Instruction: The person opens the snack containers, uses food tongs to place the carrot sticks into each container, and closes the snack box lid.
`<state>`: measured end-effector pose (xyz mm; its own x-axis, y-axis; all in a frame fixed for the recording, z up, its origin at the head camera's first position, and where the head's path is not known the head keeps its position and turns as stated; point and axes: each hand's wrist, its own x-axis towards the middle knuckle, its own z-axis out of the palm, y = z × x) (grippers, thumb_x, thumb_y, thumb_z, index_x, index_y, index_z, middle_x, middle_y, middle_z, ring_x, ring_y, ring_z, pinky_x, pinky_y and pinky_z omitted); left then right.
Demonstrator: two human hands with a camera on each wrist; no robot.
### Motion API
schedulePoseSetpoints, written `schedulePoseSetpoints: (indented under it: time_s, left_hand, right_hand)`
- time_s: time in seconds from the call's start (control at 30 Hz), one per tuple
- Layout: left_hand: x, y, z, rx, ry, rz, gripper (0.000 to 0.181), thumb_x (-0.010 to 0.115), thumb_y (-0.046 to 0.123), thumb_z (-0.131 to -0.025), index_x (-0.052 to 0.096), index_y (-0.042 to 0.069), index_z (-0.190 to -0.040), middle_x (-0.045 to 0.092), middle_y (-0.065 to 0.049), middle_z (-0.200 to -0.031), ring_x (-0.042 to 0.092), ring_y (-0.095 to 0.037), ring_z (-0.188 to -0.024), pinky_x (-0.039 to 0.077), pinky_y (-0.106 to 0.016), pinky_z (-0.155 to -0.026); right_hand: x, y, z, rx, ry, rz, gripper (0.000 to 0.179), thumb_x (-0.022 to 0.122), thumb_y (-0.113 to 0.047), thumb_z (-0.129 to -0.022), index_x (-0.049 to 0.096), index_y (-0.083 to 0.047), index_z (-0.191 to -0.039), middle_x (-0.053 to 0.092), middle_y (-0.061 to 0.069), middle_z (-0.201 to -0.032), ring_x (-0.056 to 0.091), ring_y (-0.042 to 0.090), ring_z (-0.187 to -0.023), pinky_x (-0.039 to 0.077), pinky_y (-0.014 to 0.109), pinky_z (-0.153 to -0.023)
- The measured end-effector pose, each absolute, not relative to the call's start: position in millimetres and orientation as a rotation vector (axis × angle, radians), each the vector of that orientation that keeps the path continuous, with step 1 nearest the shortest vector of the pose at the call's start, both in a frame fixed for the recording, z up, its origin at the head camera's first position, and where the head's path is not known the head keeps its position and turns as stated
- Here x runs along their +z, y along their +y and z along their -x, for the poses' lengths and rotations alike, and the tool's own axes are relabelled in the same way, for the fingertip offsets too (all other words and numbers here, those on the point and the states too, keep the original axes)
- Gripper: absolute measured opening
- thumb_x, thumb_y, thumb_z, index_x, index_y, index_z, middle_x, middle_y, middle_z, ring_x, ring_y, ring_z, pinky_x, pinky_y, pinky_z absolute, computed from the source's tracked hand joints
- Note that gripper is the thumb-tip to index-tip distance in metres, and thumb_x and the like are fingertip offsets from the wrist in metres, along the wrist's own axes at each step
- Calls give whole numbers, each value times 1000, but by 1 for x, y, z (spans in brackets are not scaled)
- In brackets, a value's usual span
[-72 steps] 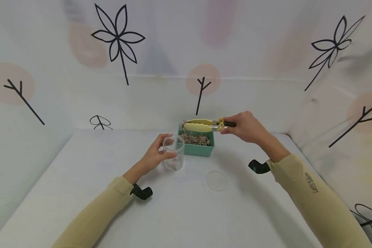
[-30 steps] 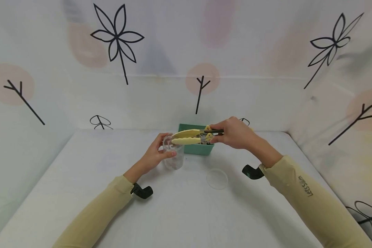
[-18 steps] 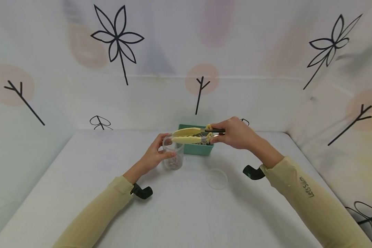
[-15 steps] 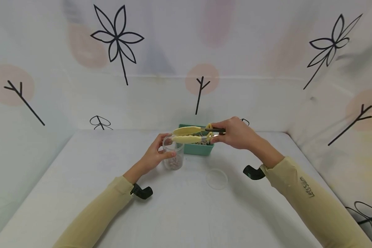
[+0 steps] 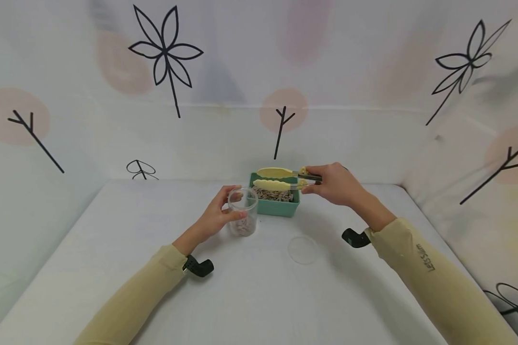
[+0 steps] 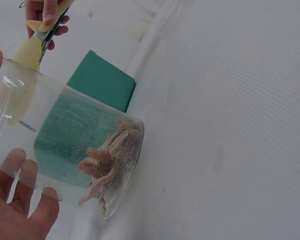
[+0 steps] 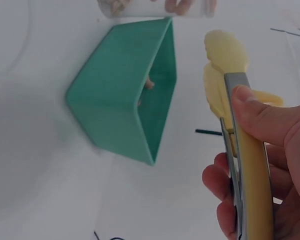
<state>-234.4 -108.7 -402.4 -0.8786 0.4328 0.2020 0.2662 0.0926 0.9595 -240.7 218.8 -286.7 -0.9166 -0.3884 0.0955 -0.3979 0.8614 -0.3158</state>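
Yellow-headed metal tongs are in the grasp of the right hand, tips apart above a green rectangular box of brownish strips. The left hand grips an upright clear cylindrical cup just beside this box; brownish pieces lie at the cup's bottom. Near it lies a clear round disc.

I saw dim, diffuse grey light, a soft-edged shadow across the tabletop, and white glints on the clear cup.

place: tabletop filming space, apparently | white table | plant-print sheeting at back and sides | black wrist devices
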Motion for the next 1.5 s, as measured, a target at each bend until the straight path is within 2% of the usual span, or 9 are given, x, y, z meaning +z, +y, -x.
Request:
schedulePoseSetpoints:
  time_s: [0.2,0.4,0.73,0.97,1.3,1.37,1.5]
  left_hand:
    - [-403,-108,235,1911,2204,-736,69,71,5,-92,32,6,-149,41,-23,-145,37,-39,-136,34,-54,-110]
    - [-404,-109,235,1906,2213,-737,68,72,6,-92,35,9,-148,43,-21,-143,39,-36,-135,35,-53,-109]
    - [-404,-107,235,1902,2214,-741,69,73,8,-92,35,10,-149,44,-20,-143,40,-34,-135,36,-53,-109]
    - [-403,-108,233,1899,2222,-735,68,72,7,-92,34,10,-148,42,-21,-145,39,-33,-136,35,-53,-110]
    - [-404,-108,236,1894,2231,-738,67,71,6,-92,34,9,-148,42,-22,-145,39,-33,-136,34,-54,-110]
    - [-404,-109,236,1894,2235,-737,68,72,6,-92,35,10,-148,43,-22,-144,40,-32,-136,35,-54,-109]
    - [-405,-109,236,1898,2234,-737,67,73,7,-91,36,10,-148,44,-22,-143,40,-32,-135,36,-53,-109]
  right_hand:
    - [-291,224,247,397,-3049,-561,65,79,-34,-86,58,0,-138,71,15,-110,62,21,-80,51,38,-68]
    - [-299,225,254,249,-3099,-525,70,79,-38,-86,55,-2,-141,68,18,-120,62,28,-94,50,45,-80]
    - [-310,215,267,168,-3204,-557,76,79,-40,-86,49,-4,-146,64,19,-127,61,34,-109,51,51,-87]
    - [-306,208,288,195,-3325,-671,74,76,-37,-89,48,2,-145,55,24,-138,50,41,-127,43,55,-101]
    - [-314,206,298,282,-3317,-656,65,76,-27,-91,50,1,-143,57,23,-136,51,38,-124,42,52,-102]
    - [-315,205,297,262,-3293,-674,62,76,-25,-90,52,1,-142,58,22,-134,53,37,-122,44,51,-100]
    - [-318,205,294,240,-3267,-677,57,75,-25,-91,56,-1,-139,64,19,-128,59,28,-102,50,42,-84]
